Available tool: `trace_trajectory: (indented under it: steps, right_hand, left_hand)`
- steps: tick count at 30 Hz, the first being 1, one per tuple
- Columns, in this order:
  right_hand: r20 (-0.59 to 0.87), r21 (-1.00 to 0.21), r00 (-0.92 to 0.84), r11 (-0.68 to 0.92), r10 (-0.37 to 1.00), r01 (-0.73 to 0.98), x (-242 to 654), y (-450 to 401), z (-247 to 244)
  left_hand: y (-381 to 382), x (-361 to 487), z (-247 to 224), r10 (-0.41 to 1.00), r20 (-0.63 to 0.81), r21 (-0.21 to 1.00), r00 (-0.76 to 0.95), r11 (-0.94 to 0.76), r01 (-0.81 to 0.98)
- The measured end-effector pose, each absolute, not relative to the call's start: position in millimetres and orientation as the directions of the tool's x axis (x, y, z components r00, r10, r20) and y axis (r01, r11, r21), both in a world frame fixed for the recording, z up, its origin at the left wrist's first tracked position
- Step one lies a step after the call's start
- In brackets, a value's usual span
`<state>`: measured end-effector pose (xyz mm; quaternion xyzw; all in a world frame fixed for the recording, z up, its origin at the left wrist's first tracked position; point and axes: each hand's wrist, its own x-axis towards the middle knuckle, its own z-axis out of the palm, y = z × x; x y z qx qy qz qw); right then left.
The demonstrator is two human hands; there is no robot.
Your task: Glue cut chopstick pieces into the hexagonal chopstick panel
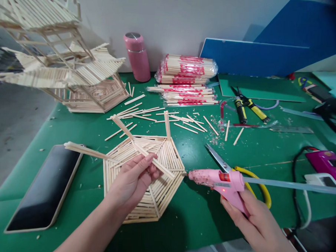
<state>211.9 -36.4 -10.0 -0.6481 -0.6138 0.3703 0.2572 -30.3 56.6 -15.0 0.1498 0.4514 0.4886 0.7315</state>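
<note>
My left hand (138,176) pinches a short bundle of wooden sticks (163,167) above a flat polygonal base (150,216) made of glued sticks. Three stick posts (167,126) stand up from the base's far and left corners. Wrapped around the handle of a pink hot glue gun (220,180) is my right hand (253,219). The gun's nozzle points left, at or very near the base's right corner; whether it touches I cannot tell. A clear glue stick (288,185) juts from the gun's back, and a small orange light glows on its side.
A stick pagoda model (89,78) stands at back left, near a pink flask (137,57) and wrapped chopstick packs (186,80). Loose sticks (140,113) lie mid-table. Scissors (219,160) lie behind the gun, yellow-black pliers (247,103) further back. A phone (47,187) lies left.
</note>
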Motion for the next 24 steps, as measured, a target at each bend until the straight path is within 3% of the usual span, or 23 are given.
trace_trajectory:
  steps: [11,19,24]
  right_hand:
    - [-0.131,-0.795,-0.005,-0.102,0.991,0.598,208,-28,-8]
    - [-0.182,-0.824,0.062,-0.186,0.981,0.535,206,-28,-12]
    - [-0.167,-0.910,0.179,-0.222,0.970,0.352,209,-32,-11]
  left_hand:
    - [52,-24,-5,0.853,-0.515,0.673,0.086,0.464,-0.576]
    - [58,-20,-4,0.867,-0.480,0.652,0.132,0.454,-0.607]
    - [63,-18,-2,0.854,-0.491,0.583,0.174,0.470,-0.663]
